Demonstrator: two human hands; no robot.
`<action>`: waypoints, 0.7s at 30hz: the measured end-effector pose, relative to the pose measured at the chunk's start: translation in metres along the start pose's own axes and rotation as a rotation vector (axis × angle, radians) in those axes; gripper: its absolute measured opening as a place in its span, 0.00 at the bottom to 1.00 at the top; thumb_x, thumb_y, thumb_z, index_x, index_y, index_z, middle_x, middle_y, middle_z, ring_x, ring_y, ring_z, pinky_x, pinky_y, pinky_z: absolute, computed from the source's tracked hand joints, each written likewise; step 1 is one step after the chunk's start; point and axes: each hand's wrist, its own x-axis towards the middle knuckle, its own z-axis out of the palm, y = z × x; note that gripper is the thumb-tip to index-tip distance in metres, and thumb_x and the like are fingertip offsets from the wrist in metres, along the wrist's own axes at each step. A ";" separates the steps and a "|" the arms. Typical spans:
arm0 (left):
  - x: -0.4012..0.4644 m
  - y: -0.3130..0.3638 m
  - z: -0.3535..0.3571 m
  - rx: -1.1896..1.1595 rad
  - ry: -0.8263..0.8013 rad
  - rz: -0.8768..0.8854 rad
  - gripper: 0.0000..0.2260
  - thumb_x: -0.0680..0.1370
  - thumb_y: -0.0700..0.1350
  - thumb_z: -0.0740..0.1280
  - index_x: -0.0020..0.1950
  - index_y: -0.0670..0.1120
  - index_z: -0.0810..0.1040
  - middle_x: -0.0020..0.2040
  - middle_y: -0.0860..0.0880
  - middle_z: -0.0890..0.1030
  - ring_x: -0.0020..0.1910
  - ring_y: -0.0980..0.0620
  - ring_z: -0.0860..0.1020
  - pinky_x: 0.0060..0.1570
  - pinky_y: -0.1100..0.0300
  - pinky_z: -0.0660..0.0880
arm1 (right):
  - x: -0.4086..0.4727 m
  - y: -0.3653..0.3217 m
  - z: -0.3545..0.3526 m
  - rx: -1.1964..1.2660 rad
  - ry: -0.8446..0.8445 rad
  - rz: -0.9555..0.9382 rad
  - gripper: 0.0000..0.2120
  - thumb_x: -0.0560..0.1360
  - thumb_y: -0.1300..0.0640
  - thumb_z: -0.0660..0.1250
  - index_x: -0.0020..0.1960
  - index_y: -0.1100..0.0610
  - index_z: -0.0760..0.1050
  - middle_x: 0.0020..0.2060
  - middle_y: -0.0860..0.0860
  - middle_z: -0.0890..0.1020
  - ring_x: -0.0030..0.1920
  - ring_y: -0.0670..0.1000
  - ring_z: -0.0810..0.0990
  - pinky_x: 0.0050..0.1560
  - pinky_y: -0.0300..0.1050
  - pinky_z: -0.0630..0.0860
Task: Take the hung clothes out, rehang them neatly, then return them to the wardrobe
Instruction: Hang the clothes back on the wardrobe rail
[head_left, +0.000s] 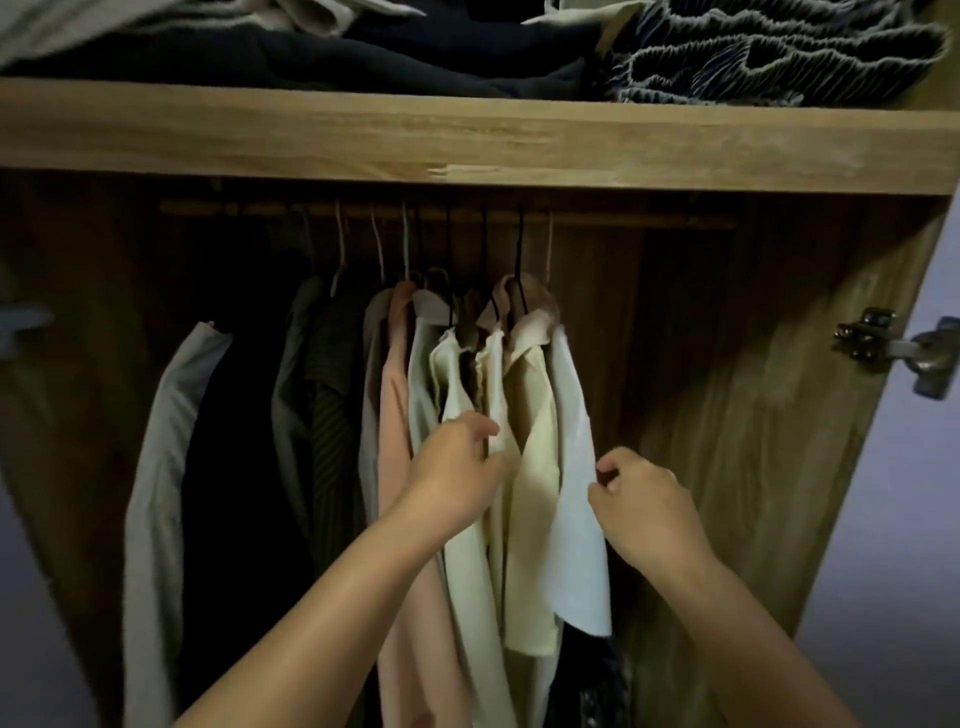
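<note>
1. Open room: the rail (447, 215) is bare at its far left and along its right third; dark space lies between the last garment and the right wall (769, 415) of the wardrobe. The clothes are packed at the centre, touching one another.
2. Edges: the shelf (467, 137) runs across the top, its front edge above the rail. The right wall's near edge slants down to the left; one hinge (898, 351) is fixed at its upper right.
3. Left hand (457, 473): fingers curled around the front edge of a cream shirt (535, 493) near the centre of the row, gripping the cloth.
4. Right hand (644, 499): thumb and fingers pinched together on the right edge of a white garment (576, 519), the rightmost in the row.
5. The two hands are apart, with the cream shirt and white garment between them.
6. Count: about nine hanger hooks show on the rail; blur prevents an exact count. From the left hang a grey garment (156, 493), dark garments (244, 467), a pink shirt (395, 415), then pale ones.
7. Surface and room: the wardrobe is brown wood grain, dim inside. Folded dark clothes (363, 57) and a blue patterned cloth (769, 52) lie on the shelf. A pale wall (914, 571) shows at the right.
</note>
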 end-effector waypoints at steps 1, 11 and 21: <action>-0.008 -0.006 -0.002 0.028 0.004 0.013 0.17 0.78 0.44 0.63 0.67 0.48 0.70 0.65 0.50 0.72 0.63 0.52 0.72 0.60 0.58 0.71 | -0.010 -0.001 0.002 -0.014 -0.012 0.012 0.11 0.79 0.53 0.59 0.60 0.53 0.70 0.41 0.48 0.78 0.37 0.46 0.78 0.31 0.38 0.70; -0.070 -0.046 -0.033 0.342 0.027 -0.109 0.18 0.77 0.51 0.63 0.67 0.50 0.70 0.63 0.51 0.73 0.48 0.59 0.69 0.43 0.65 0.67 | -0.071 -0.037 0.017 -0.225 -0.297 -0.052 0.13 0.79 0.56 0.57 0.63 0.55 0.69 0.57 0.52 0.76 0.54 0.53 0.77 0.54 0.47 0.76; -0.175 -0.040 -0.076 0.446 0.077 -0.345 0.17 0.78 0.51 0.63 0.66 0.48 0.70 0.62 0.50 0.74 0.57 0.51 0.75 0.53 0.61 0.73 | -0.113 -0.067 0.031 -0.331 -0.571 -0.416 0.14 0.79 0.58 0.57 0.63 0.55 0.70 0.59 0.53 0.75 0.54 0.51 0.75 0.52 0.43 0.73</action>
